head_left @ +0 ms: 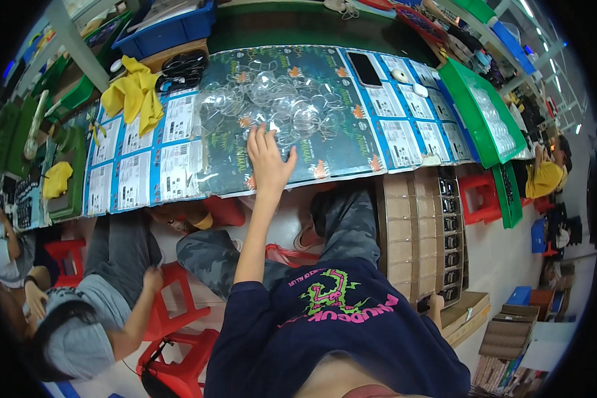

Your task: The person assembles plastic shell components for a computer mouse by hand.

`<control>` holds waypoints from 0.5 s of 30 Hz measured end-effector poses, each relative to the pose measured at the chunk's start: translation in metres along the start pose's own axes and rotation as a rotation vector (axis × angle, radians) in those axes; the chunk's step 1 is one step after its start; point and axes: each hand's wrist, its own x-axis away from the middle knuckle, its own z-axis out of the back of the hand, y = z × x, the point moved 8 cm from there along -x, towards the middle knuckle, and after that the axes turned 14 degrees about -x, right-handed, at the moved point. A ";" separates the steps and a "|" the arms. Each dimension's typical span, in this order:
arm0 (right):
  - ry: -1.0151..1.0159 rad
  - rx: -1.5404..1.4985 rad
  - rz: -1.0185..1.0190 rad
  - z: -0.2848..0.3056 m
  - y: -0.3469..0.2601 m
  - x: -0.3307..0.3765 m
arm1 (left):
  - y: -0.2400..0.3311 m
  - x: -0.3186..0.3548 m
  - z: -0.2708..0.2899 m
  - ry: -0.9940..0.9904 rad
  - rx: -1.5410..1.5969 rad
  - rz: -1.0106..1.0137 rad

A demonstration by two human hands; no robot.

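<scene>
Clear lenses (295,109): rounded, loose overlapping heap on tabletop (288,167), near edge at my left fingers (261,137).
Dark piece (423,305): beside my right fingers (436,302), blurry.

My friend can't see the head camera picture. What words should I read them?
The left hand rests at the edge of heaped clear, lens-like pieces on a patterned table. The right hand is low by a divided box. A phone and yellow cloth lie nearby.

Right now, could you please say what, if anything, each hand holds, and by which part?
The left hand lies open at clear pieces, holding nothing visible; for the right hand, it cannot be told.
</scene>
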 end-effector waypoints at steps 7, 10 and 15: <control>0.493 -0.036 0.483 0.085 -0.133 0.064 | 0.013 -0.001 0.001 0.013 -0.022 -0.137; 0.424 -0.158 0.932 0.094 -0.225 0.093 | 0.024 -0.003 0.004 0.050 -0.038 -0.193; -0.617 -0.857 1.075 0.059 -0.388 0.278 | 0.015 -0.007 0.011 0.016 -0.016 -0.117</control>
